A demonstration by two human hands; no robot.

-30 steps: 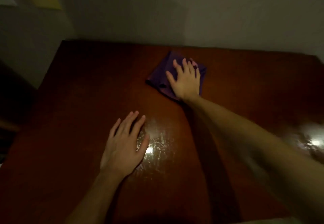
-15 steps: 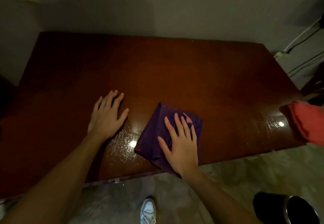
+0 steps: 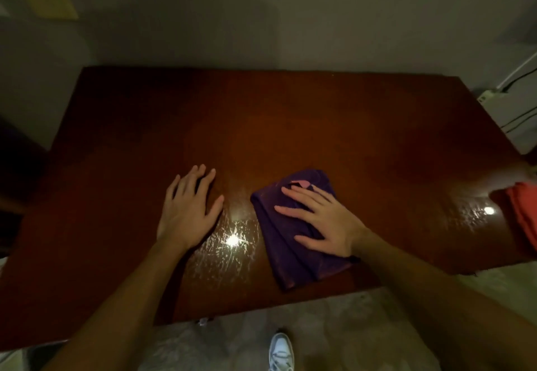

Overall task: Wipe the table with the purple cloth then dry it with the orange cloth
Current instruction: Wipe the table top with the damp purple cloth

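- A white shoe (image 3: 280,351) shows on the pale floor (image 3: 334,335), nearer the person than both hands and between the two forearms.
- The near edge of the dark reddish-brown tabletop (image 3: 290,126) runs just beyond the shoe, under both forearms.
- The purple cloth (image 3: 293,245) lies folded on the tabletop under the right hand, close to the near edge. Its long axis runs from the near edge away from the person, leaning slightly to the left at the far end. Its near end sticks out past the wrist and its far end reaches just beyond the fingertips.
- A small pink patch (image 3: 303,183) shows on the cloth's far end, just past the fingertips.
- The right hand (image 3: 322,221) lies flat on the purple cloth, fingers straight and spread, pointing up and to the left, palm pressing down. Nothing is gripped.
- The left hand (image 3: 189,211) rests flat on the bare tabletop just left of the cloth, apart from it, fingers straight and fanned, pointing away from the person. It holds nothing.
- Between the two hands a bright glare spot (image 3: 232,240) sits on scratched, shiny wood.
- The orange cloth (image 3: 523,219) lies well to the right of the right hand, at the tabletop's right edge, partly cut off by the frame.
- A second glare spot (image 3: 489,211) sits just left of the orange cloth.
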